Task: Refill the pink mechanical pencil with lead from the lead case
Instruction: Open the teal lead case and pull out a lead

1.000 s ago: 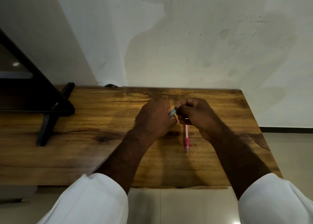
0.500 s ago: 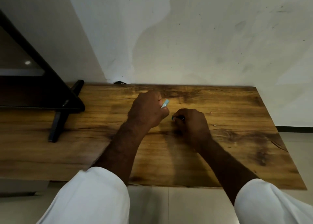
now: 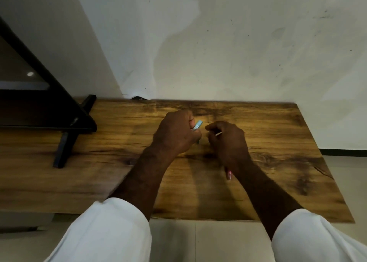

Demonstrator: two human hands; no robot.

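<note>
My left hand [image 3: 176,134] is closed around a small light-blue lead case [image 3: 198,125], whose upper end sticks out between thumb and fingers, pointing up and to the right. My right hand [image 3: 228,142] is just to its right, fingers curled around the pink mechanical pencil [image 3: 228,174]. The pencil's pink lower end shows below my right wrist, and a thin pale end pokes out above the knuckles. The rest of the pencil is hidden by the hand. A small gap separates the two hands over the wooden table [image 3: 278,162].
A black stand [image 3: 65,140] with a dark slanted frame occupies the table's left side. A white wall rises behind the table. The table's right edge and front edge drop to a tiled floor [image 3: 198,242]. My white sleeves fill the bottom corners.
The hands have come apart from where they met a second ago. The left hand lifted the lead case slightly up and left; the right hand dropped lower, and the pencil's pink end shows again beneath the wrist.
</note>
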